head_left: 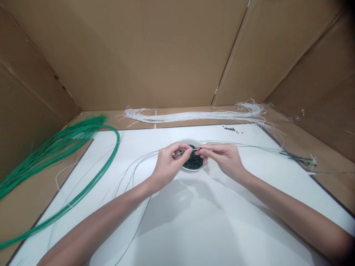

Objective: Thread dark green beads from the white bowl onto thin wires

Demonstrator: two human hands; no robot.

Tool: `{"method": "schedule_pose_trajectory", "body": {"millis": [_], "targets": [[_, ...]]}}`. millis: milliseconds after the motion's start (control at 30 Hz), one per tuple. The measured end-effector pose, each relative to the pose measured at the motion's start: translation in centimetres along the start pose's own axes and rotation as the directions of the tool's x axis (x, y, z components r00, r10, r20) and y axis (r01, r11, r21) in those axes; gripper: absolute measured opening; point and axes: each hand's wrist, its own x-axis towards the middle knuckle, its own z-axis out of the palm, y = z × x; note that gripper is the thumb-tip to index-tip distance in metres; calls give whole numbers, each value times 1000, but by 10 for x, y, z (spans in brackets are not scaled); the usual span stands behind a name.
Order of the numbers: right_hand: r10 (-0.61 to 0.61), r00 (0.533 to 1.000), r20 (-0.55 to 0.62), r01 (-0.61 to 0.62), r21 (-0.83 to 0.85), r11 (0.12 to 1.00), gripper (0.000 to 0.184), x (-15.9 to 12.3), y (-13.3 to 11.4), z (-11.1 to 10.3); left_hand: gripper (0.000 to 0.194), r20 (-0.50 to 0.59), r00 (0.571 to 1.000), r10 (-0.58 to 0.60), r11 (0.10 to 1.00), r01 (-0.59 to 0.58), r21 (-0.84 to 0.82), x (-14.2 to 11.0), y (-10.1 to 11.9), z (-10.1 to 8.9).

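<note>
Both hands meet over a white bowl (pixel 193 169) filled with small dark green beads (pixel 193 162). My left hand (pixel 170 162) is closed in a pinch on a thin green strand (pixel 149 153), which trails away to the left and down across the white sheet. Facing it, my right hand (pixel 224 157) pinches what looks like a dark bead (pixel 200 148) at the strand's pale end, between the two sets of fingertips. The exact contact there is too small to make out.
A large bundle of green strands (pixel 109 160) curves along the left side. White strands (pixel 188 117) lie across the back on cardboard. Several loose dark beads (pixel 230 129) sit behind the bowl. At right lies a tied bunch of strands with dark ends (pixel 301 158). Cardboard walls (pixel 155 55) enclose the surface.
</note>
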Motion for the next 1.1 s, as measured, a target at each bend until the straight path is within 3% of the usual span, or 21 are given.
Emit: {"method": "schedule_pose_trajectory", "body": {"millis": [200, 333, 500, 633, 867, 1100], "targets": [[17, 999, 28, -17, 8, 1000, 14, 0, 1, 0, 20, 0, 1000, 30, 999, -30, 21, -1, 3, 1], [23, 998, 61, -16, -117, 993, 19, 3, 7, -1, 19, -53, 998, 35, 998, -32, 49, 1, -2, 1], [-93, 968, 234, 199, -482, 853, 18, 8, 13, -3, 20, -29, 1000, 5, 998, -4, 60, 6, -13, 2], [-97, 943, 317, 271, -566, 778, 25, 9, 14, -3, 20, -16, 1000, 3, 997, -1, 82, 6, -16, 3], [-109, 984, 142, 158, -414, 897, 21, 7, 10, -4, 16, -20, 993, 114, 981, -109, 163, 5, -13, 1], [54, 998, 44, -52, -55, 997, 16, 7, 3, -5, 17, -57, 984, 169, 978, -161, 133, 1, -8, -1]]}}
